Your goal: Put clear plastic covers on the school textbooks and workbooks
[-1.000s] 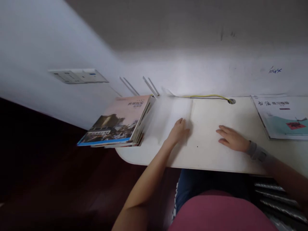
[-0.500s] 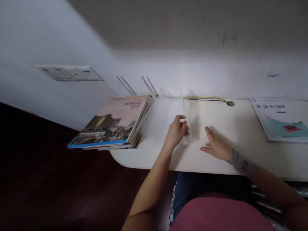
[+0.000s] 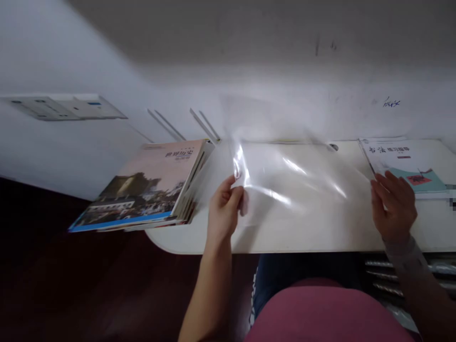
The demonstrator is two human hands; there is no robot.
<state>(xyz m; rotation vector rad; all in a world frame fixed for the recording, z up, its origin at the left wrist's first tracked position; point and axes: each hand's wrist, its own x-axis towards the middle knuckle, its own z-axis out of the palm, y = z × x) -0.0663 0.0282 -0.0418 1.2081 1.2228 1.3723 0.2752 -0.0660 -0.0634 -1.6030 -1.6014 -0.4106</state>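
Clear plastic sheet point(image 3: 270, 190), one, spread between two bare hands above a white desk point(image 3: 306, 241).
Clock read from sheet's middle: left hand point(image 3: 224, 206) at 8, thumb and fingers pinched narrow on the sheet; right hand point(image 3: 394, 206) between 3 and 4, fingers bent and drawn together, fingertips holding the sheet's opposite edge, contact partly blurred. Book stack point(image 3: 153, 187), one, at 9, volumes too blurred to count, jutting past the desk's edge; white-and-teal book point(image 3: 402, 147), one on top, at 3, near the right hand. Socket panel point(image 3: 74, 108), one, between 9 and 10; cable hole point(image 3: 334, 147), one, at 2. Desk's rounded corner at 8, front edge at 6, with a strip of desktop showing alongside; wall point(image 3: 356, 107) behind at 12.
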